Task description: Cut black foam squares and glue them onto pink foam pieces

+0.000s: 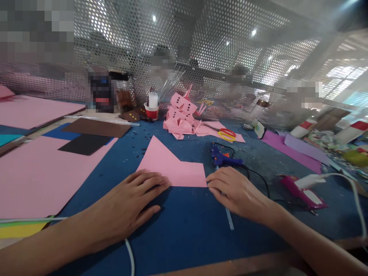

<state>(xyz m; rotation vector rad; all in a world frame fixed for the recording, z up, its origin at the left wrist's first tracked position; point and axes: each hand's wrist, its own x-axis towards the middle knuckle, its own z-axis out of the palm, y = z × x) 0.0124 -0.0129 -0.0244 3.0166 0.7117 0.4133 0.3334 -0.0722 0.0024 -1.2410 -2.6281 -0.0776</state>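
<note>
A cut piece of pink paper [178, 170] lies on the blue table, with a pointed peak on its left and a squarer part on its right. My left hand [143, 199] rests flat over its lower left part, fingers stretched out and thumb apart. At the paper's lower right corner, the fingertips of my right hand [232, 189] touch its edge; the fingers are slightly bent and not closed on anything. A clear glue stick [229, 218] runs partly under the right hand from the blue glue gun [224, 158] just behind it.
Folded pink paper pieces [181, 115] and red-yellow scissors [227, 134] sit at the back. Large pink sheets [37, 172] cover the left. On the right are a magenta power strip [303, 193] with a white cable, and purple paper [290, 149]. A perforated screen [195, 50] stands behind.
</note>
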